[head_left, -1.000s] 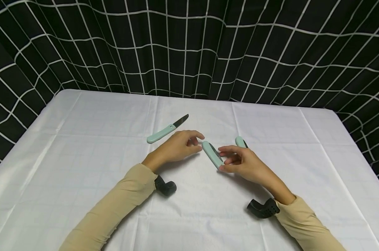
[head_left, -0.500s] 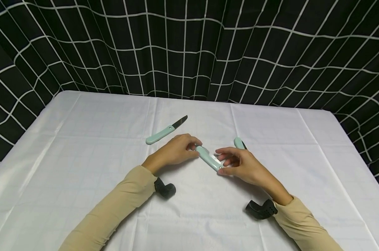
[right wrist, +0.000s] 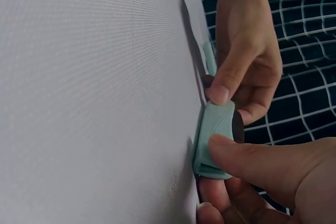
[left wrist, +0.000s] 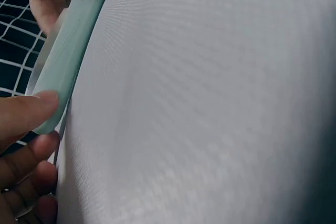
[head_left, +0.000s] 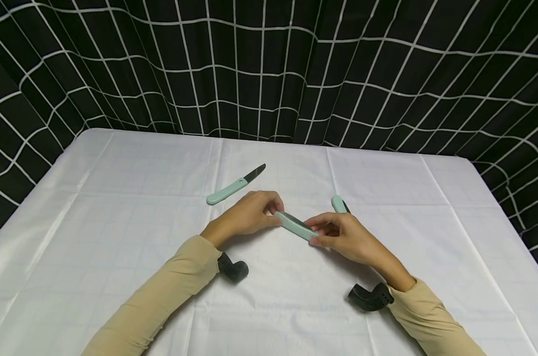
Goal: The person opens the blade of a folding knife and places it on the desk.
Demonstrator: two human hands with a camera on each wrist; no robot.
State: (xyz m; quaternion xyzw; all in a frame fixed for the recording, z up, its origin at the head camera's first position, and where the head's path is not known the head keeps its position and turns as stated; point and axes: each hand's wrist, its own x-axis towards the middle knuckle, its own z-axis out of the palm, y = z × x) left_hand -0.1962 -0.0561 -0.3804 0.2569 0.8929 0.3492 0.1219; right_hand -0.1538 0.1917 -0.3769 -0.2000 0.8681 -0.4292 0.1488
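Observation:
A folding knife [head_left: 291, 226] with a mint-green handle is held between both hands, close over the white tablecloth. Its blade [left wrist: 46, 55] lies folded along the handle, part of it showing beyond the edge. My left hand [head_left: 253, 212] pinches the handle's left end, thumb on the near face. At the other end, my right hand [head_left: 346, 235] pinches it between thumb and fingers. In the right wrist view the right thumb [right wrist: 226, 153] presses flat on the handle near its end.
An opened mint-handled knife [head_left: 226, 192] lies behind my left hand, blade pointing up and right. Another mint knife [head_left: 338, 203] is partly hidden behind my right hand. A white cloth [head_left: 278, 306] covers the table; a black grid-patterned curtain [head_left: 260, 69] hangs beyond.
My left hand has closed its fingers on the knife's left end. The knife has swung to a flatter angle and rolled between the hands, while the right hand keeps its hold.

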